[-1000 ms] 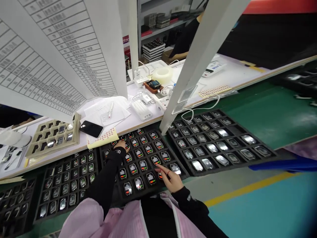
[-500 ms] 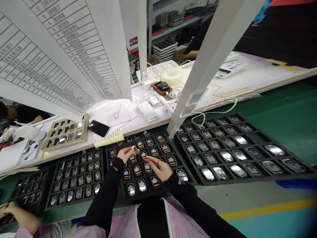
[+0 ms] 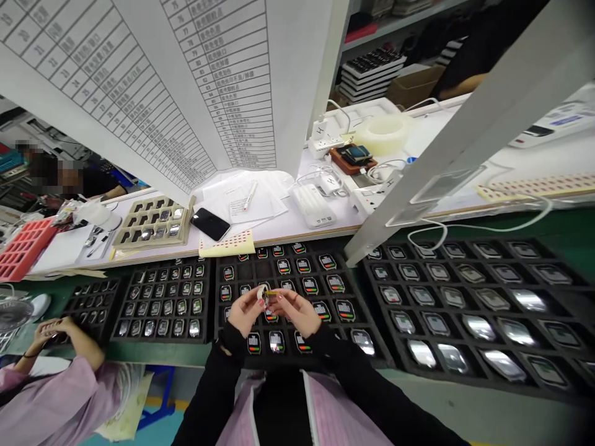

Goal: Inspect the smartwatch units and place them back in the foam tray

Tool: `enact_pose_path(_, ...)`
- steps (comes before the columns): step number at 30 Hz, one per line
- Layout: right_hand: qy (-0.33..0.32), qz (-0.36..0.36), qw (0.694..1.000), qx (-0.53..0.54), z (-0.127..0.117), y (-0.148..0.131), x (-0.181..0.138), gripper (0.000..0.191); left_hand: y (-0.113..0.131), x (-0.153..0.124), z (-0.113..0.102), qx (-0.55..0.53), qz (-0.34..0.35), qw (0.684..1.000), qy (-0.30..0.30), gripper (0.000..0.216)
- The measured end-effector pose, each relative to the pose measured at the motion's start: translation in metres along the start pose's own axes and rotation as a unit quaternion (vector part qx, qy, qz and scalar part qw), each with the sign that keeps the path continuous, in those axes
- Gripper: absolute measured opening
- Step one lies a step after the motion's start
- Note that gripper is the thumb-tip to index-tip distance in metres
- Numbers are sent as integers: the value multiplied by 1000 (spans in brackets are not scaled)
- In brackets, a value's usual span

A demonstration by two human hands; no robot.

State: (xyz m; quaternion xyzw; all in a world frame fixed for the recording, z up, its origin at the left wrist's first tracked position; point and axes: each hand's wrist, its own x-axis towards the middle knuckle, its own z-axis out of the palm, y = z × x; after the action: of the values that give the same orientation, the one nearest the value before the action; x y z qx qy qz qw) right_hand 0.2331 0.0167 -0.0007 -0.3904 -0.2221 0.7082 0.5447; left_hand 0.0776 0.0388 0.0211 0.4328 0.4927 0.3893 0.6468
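over the black foam tray [image 3: 260,267], left hand [image 3: 242,314] and right hand [image 3: 298,313] pinch a small yellow-edged piece [image 3: 268,294], grip clenched.

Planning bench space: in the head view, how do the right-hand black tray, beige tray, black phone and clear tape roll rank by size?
Largest to smallest:
1. Right-hand black tray
2. Beige tray
3. Black phone and clear tape roll: they look similar, and their different distances from the camera make ranking them unsure.
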Motion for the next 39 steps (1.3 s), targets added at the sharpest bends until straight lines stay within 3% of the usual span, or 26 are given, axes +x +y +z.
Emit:
enact_pose_path(6, 3, 45, 999, 30, -4, -6, -5, 52, -1, -9, 6, 6, 7, 1000, -4, 65)
enact_pose_path(14, -13, -21, 998, -57, -18, -11, -11, 47, -19, -14, 16, -92, -10, 995, -42, 70)
enact_pose_path(21, 98, -195, 967, -131, -4, -13, -18, 39, -12, -17, 31, -147, 11, 986, -75, 64)
enact_pose_path(24, 108, -267, 941, -180, -5, -12, -16, 34, -11, -19, 35, -157, 10, 985, -65, 64)
enact_pose_path(26, 95, -277, 934, -204, -8, -13, -14, 34, -12, -19, 36, -156, 6, 986, -60, 65)
enact_pose_path(30, 20, -239, 941, -240, -14, -22, -18, 39, -13, -18, 35, -129, 7, 991, -32, 65)
enact_pose_path(34, -90, -136, 959, -233, -18, -32, -27, 51, -12, -16, 34, -22, 34, 999, 15, 62)
enact_pose_path(39, -111, -40, 975, -189, -26, -20, -28, 69, -19, -18, 35, 196, 127, 972, 33, 48)
